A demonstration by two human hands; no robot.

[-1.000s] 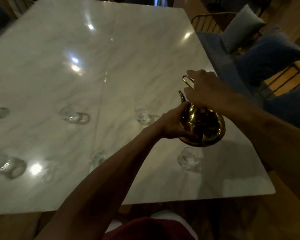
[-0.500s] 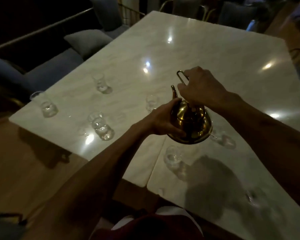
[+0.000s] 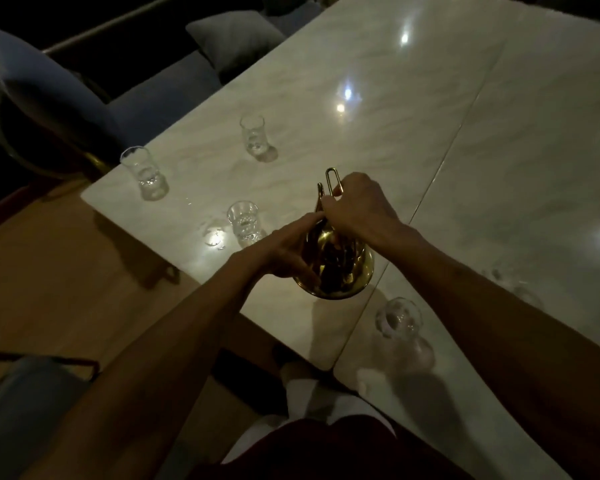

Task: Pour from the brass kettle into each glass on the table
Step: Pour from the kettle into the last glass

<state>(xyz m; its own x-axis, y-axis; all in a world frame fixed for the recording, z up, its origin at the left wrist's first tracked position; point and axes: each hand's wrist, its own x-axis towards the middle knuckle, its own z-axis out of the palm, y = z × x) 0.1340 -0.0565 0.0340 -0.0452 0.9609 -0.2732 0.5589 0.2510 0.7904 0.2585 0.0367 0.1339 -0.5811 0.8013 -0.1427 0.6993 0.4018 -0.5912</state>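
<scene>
Hanging above the table's (image 3: 430,133) near edge, the brass kettle (image 3: 338,275) is gripped at its handle by the right hand (image 3: 359,206) and cupped round the belly by the left hand (image 3: 288,251), and a fast tilt may overshoot the narrow glass (image 3: 244,221) near its spout.

Views: we have one, the head camera, worn on the person's head.
Facing: we look forward and steeply down over a corner of the tabletop (image 3: 430,116), whose edges run diagonally through the frame.
Nearness: we sit close; both forearms enter from the bottom, and the left hand (image 3: 284,251) and right hand (image 3: 357,206) meet on the brass kettle (image 3: 336,282) at centre.
Edges: we catch floor (image 3: 49,278) at left and the person's clothing (image 3: 326,448) at the bottom.
</scene>
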